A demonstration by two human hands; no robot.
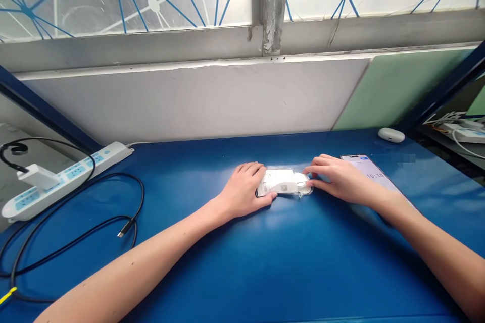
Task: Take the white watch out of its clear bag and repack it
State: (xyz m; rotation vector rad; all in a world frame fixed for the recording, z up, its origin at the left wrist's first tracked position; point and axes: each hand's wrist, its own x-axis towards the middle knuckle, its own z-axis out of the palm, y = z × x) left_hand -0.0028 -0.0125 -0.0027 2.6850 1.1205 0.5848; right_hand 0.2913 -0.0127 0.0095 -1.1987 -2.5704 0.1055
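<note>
1. One white packet (279, 180) in clear wrap lies on the blue surface (242, 272), between the left hand (242, 189) and the right hand (337, 176).
2. Its long axis runs left to right, so it extends rightward from the left grip and leftward from the right grip; neither hand is clearly nearer, as each is at one end.
3. The left grip is clamped on the packet's left end, fingers over the far side, thumb along the near edge.
4. At the right end, by a rounded white piece (302, 181), the right thumb and fingertips sit slightly apart; whether they pinch anything, I cannot tell.
5. A phone (364, 165) lies just to the right, partly covered by the right wrist; a white case (391, 135) is farther right, on the far side.
6. Well to the left are a power strip (102, 159) and a black cable (113, 219).
</note>
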